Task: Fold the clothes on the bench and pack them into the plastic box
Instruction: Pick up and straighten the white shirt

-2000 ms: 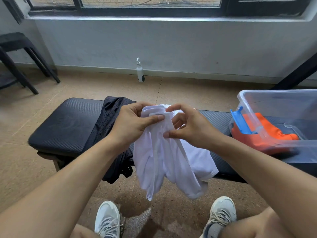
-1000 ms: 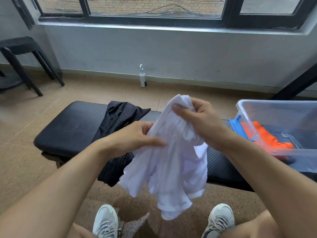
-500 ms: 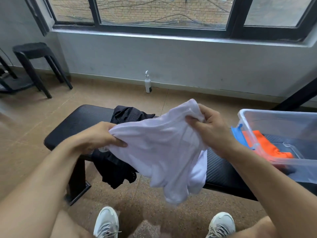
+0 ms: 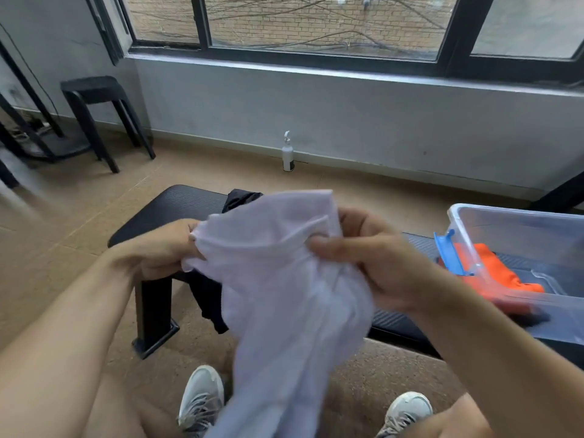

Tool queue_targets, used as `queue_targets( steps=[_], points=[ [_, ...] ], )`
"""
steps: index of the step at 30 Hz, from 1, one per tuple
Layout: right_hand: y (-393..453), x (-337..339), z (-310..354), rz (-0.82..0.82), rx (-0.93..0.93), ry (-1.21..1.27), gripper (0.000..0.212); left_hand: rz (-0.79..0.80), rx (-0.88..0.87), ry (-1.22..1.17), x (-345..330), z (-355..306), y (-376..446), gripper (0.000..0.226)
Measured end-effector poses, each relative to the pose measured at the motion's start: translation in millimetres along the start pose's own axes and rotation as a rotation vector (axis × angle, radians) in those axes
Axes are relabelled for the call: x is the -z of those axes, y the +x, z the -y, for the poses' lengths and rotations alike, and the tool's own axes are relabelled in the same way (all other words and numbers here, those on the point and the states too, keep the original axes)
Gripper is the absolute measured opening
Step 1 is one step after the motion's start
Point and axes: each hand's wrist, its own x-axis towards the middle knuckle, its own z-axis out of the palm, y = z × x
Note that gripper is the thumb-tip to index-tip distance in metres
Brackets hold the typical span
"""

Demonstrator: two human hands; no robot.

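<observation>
White garment point(image 4: 284, 279) | left hand point(image 4: 164, 248) grips edge | right hand point(image 4: 373, 260) grips top | over bench point(image 4: 177, 203)

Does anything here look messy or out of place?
A little. A black garment lies crumpled on the bench, part of it hanging over the near edge. The white garment held by the left hand and right hand is bunched, not folded. A white bottle stands alone on the floor by the wall.
</observation>
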Motion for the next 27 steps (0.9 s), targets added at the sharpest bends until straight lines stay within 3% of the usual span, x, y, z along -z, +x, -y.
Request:
queue_targets(
  steps=[2, 4, 6, 8, 11, 14, 16, 20, 27],
  points=[
    [-2.9, 17.6, 7.8, -0.062, -0.036, 0.014, 0.017, 0.128, 0.04, -0.089, -0.9, -3.7, 1.5, 0.027],
    [-2.1, 37.8, 7.9, -0.17, -0.074, -0.092, 0.024, 0.111, -0.028, -0.241, -5.4, -8.4, 6.7, 0.045],
    [2.2, 62.2, 2.5, -0.351, -0.084, -0.248, 0.032, -0.025, -0.094, -0.428, -10.3, -17.3, 15.8, 0.042],
    [5.4, 87.0, -4.3, -0.544, -0.09, -0.378, 0.025, -0.16, -0.105, -0.544, -12.6, -22.6, 29.2, 0.032],
    [5.4, 114.9, -16.1, -0.669, -0.15, -0.481, 0.022, -0.222, -0.096, -0.572, -14.2, -23.2, 47.2, 0.037],
    [5.5, 128.6, -27.2, -0.685, -0.209, -0.508, 0.023, -0.312, -0.151, -0.51, -12.8, -17.2, 66.8, 0.053],
    [6.9, 132.7, -29.3, -0.708, -0.217, -0.485, 0.024, -0.439, -0.2, -0.457, -13.0, -17.2, 76.6, 0.048],
    [9.3, 139.7, -34.2, -0.716, -0.179, -0.517, 0.022, -0.486, -0.23, -0.46, -10.7, -15.5, 92.9, 0.047],
    [-3.9, 135.5, -24.2, -0.367, -0.264, -0.708, 0.036, -0.511, -0.144, -0.574, -1.3, -15.2, 98.5, 0.036]
  ],
)
